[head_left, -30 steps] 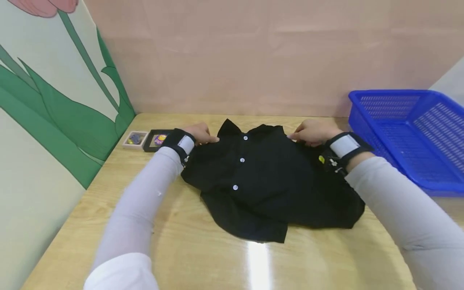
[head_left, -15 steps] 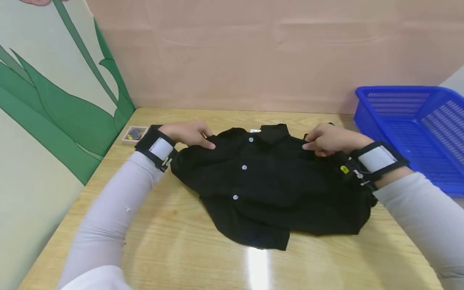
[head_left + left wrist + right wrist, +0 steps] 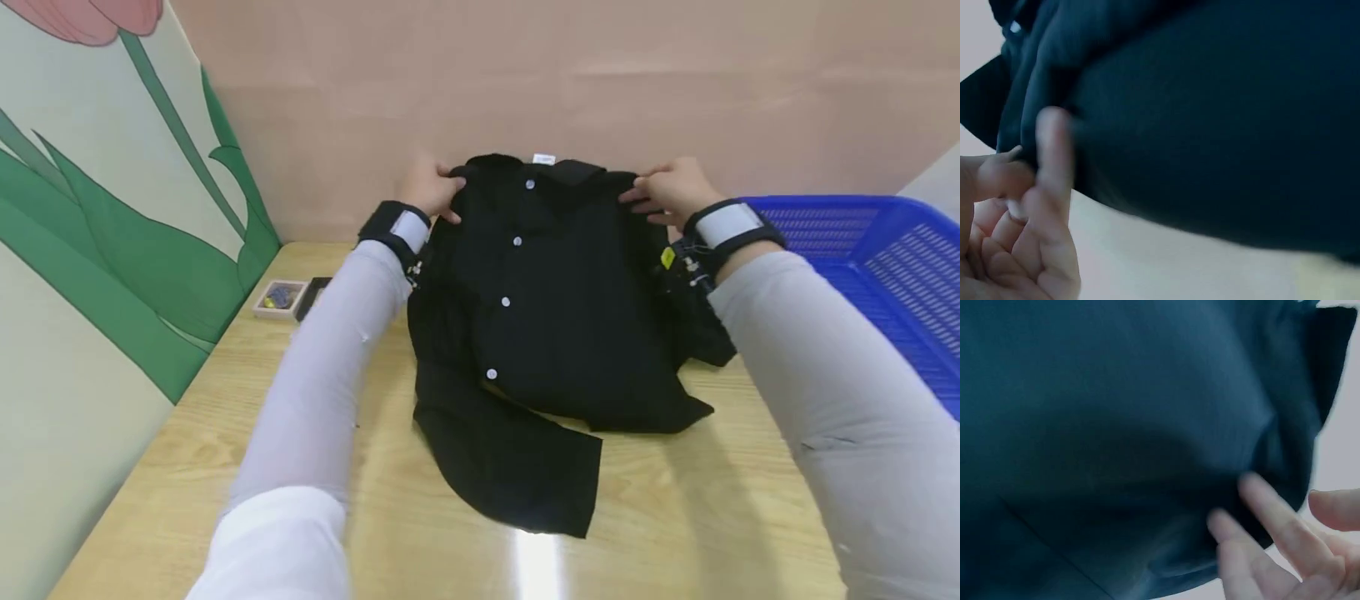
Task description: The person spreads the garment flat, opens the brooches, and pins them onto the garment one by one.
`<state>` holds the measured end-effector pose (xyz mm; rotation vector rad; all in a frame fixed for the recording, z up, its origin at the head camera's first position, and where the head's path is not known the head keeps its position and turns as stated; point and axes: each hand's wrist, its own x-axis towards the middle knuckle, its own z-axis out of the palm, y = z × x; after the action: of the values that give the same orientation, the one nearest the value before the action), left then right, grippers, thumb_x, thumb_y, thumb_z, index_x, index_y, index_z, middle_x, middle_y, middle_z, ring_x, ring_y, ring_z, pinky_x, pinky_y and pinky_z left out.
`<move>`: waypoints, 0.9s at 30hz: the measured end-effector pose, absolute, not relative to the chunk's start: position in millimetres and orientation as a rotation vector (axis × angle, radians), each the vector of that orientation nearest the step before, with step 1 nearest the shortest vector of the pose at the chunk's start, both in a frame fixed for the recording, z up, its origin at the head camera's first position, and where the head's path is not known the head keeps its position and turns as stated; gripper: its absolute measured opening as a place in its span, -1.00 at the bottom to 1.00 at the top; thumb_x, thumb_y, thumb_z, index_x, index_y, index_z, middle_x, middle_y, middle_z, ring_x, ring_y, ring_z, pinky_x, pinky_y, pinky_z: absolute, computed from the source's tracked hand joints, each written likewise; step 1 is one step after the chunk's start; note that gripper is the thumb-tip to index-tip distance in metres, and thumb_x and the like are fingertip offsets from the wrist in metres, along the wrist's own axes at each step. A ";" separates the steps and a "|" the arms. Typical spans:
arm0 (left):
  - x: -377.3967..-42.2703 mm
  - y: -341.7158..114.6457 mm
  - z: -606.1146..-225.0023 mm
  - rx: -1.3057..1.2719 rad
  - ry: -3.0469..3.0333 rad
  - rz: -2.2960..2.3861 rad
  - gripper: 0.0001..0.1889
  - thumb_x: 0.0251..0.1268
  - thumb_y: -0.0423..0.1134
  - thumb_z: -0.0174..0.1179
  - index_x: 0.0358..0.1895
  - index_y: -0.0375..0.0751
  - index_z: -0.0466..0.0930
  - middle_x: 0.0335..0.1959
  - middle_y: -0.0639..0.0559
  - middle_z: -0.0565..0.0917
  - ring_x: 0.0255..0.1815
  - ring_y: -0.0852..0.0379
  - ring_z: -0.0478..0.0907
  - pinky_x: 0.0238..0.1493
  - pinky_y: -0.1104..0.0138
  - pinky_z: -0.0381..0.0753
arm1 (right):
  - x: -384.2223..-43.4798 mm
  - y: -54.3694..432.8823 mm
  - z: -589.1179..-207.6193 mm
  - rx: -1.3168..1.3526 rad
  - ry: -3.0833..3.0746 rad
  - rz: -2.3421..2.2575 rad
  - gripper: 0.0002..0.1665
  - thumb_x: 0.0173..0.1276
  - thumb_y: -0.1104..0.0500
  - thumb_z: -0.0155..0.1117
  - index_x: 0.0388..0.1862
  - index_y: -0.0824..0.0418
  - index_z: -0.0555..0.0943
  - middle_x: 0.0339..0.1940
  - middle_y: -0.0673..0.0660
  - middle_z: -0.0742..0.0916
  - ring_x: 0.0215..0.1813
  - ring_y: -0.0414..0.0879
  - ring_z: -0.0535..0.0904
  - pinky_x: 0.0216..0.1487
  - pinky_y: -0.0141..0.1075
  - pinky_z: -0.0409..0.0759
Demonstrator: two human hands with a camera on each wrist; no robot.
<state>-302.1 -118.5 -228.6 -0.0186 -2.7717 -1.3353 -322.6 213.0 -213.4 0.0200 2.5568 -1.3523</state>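
A black button-up shirt (image 3: 570, 292) hangs raised by its shoulders, its front with white buttons facing me and a white label (image 3: 543, 159) at the collar. My left hand (image 3: 432, 192) pinches the shoulder on the left; the left wrist view shows its thumb and fingertips at the cloth's edge. My right hand (image 3: 677, 192) holds the opposite shoulder, two blurred fingers (image 3: 1285, 531) lying against the fabric in the right wrist view. One sleeve (image 3: 517, 454) trails onto the table below; the other is partly hidden behind my right wrist.
A blue plastic basket (image 3: 877, 208) stands at the right, partly behind my right forearm. Two small framed boxes, one pale (image 3: 279, 298) and one dark (image 3: 309, 296), sit at the back left of the wooden table (image 3: 225, 450). A pink-beige backdrop (image 3: 525, 92) rises behind.
Both hands have risen, lifting the shirt's collar and shoulders from the table to in front of the backdrop. The hem has drawn back, and a fourth button now shows.
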 end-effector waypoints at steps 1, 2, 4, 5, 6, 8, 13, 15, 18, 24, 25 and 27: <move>-309.5 -113.9 -239.7 0.023 -2.778 -1.338 -0.70 0.51 -0.23 0.08 0.11 -0.33 0.64 -0.09 -0.24 0.71 -0.54 0.12 0.72 -0.30 0.42 0.63 | -325.3 208.7 -222.5 0.023 2.544 -1.344 -0.32 0.61 0.02 -0.16 0.61 0.18 0.03 0.48 0.15 0.47 0.48 0.07 0.39 0.39 -0.06 0.43; -315.8 -110.1 -251.7 0.039 -2.809 -1.318 -0.64 0.50 -0.23 0.07 0.23 -0.32 0.57 0.01 -0.25 0.70 -0.41 0.07 0.75 -0.23 0.41 0.63 | -326.3 204.5 -232.0 0.023 2.531 -1.318 -0.23 0.61 0.02 -0.17 0.64 0.19 -0.13 0.61 0.20 0.24 0.57 0.16 0.22 0.48 0.04 0.31; -323.8 -105.8 -275.9 0.001 -2.938 -1.186 -0.58 0.50 -0.21 0.08 0.30 -0.32 0.49 0.12 -0.26 0.67 -0.05 0.03 0.74 0.01 0.36 0.61 | -326.3 198.3 -251.1 -0.010 2.485 -1.251 -0.13 0.60 0.03 -0.16 0.63 0.20 -0.35 0.66 0.29 -0.07 0.63 0.27 -0.03 0.52 0.17 0.18; -324.0 -105.7 -285.6 -0.042 -3.012 -1.119 -0.55 0.49 -0.19 0.08 0.35 -0.31 0.44 0.21 -0.23 0.62 0.13 0.00 0.66 0.13 0.33 0.56 | -324.0 195.6 -258.7 -0.036 2.471 -1.198 -0.10 0.60 0.02 -0.15 0.62 0.18 -0.42 0.66 0.30 -0.14 0.63 0.29 -0.09 0.51 0.22 0.15; -322.1 -107.1 -293.6 -0.102 -3.067 -1.077 -0.50 0.49 -0.19 0.08 0.39 -0.33 0.38 0.31 -0.22 0.55 0.27 -0.05 0.57 0.25 0.28 0.51 | -320.6 193.6 -265.5 -0.077 2.469 -1.140 -0.07 0.60 0.01 -0.13 0.61 0.18 -0.45 0.65 0.32 -0.17 0.63 0.32 -0.11 0.49 0.26 0.14; -311.4 -114.1 -301.3 -0.231 -3.156 -0.969 -0.44 0.49 -0.16 0.09 0.46 -0.31 0.28 0.41 -0.20 0.44 0.40 -0.09 0.43 0.40 0.19 0.39 | -311.4 192.0 -274.1 -0.205 2.490 -1.039 -0.07 0.60 0.01 -0.09 0.62 0.21 -0.39 0.64 0.38 -0.14 0.62 0.35 -0.12 0.49 0.27 0.11; -248.7 -147.0 -285.4 -0.483 -3.129 -0.866 -0.52 0.50 -0.17 0.08 0.38 -0.30 0.36 0.27 -0.29 0.53 0.29 -0.16 0.49 0.31 0.06 0.45 | -274.1 201.5 -275.1 -0.532 2.674 -0.884 -0.22 0.58 0.06 0.01 0.59 0.36 0.01 0.56 0.49 0.16 0.53 0.46 0.08 0.46 0.28 0.14; -213.3 -159.4 -278.1 -0.516 -3.088 -0.793 -0.64 0.48 -0.15 0.12 0.19 -0.29 0.51 0.04 -0.23 0.64 0.05 -0.12 0.59 0.11 0.09 0.55 | -251.9 210.0 -272.7 -0.587 2.758 -0.855 -0.32 0.56 0.06 0.06 0.52 0.34 0.20 0.49 0.47 0.33 0.44 0.46 0.27 0.37 0.28 0.27; -159.2 -172.4 -277.0 -0.504 -3.067 -0.703 -0.75 0.43 -0.09 0.19 -0.22 -0.23 0.63 -0.38 -0.05 0.64 -0.38 0.04 0.56 -0.30 0.22 0.54 | -214.7 223.4 -270.8 -0.616 2.922 -0.755 -0.55 0.52 0.05 0.14 0.24 0.29 0.52 0.16 0.35 0.66 0.08 0.28 0.61 0.08 0.09 0.57; -90.1 -167.5 -299.4 -0.351 -3.195 -0.646 -0.52 0.22 0.20 0.30 -0.67 -0.06 0.53 -0.72 0.15 0.43 -0.64 0.18 0.39 -0.57 0.34 0.32 | -154.1 259.8 -282.4 -0.597 2.954 -0.536 -0.59 0.52 -0.07 0.14 -0.42 0.17 0.67 -0.61 -0.01 0.62 -0.54 -0.21 0.44 -0.47 -0.33 0.37; -86.3 -164.8 -303.8 -0.323 -3.206 -0.642 -0.49 0.19 0.24 0.31 -0.69 -0.06 0.52 -0.74 0.16 0.41 -0.65 0.18 0.37 -0.59 0.35 0.29 | -146.6 264.8 -287.1 -0.609 2.902 -0.519 -0.57 0.52 -0.08 0.14 -0.44 0.17 0.65 -0.63 -0.02 0.59 -0.56 -0.23 0.42 -0.50 -0.34 0.36; -83.9 -160.4 -312.0 -0.268 -3.222 -0.636 -0.43 0.13 0.30 0.32 -0.73 -0.07 0.47 -0.76 0.17 0.35 -0.68 0.20 0.32 -0.62 0.35 0.22 | -133.6 271.2 -298.4 -0.622 2.823 -0.464 -0.57 0.45 -0.12 0.22 -0.37 0.22 0.66 -0.59 -0.04 0.61 -0.53 -0.23 0.46 -0.48 -0.32 0.41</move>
<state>-83.9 -160.4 -312.0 -0.2683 -3.2222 -0.6363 -133.6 271.2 -298.4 -0.6222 2.8229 -0.4638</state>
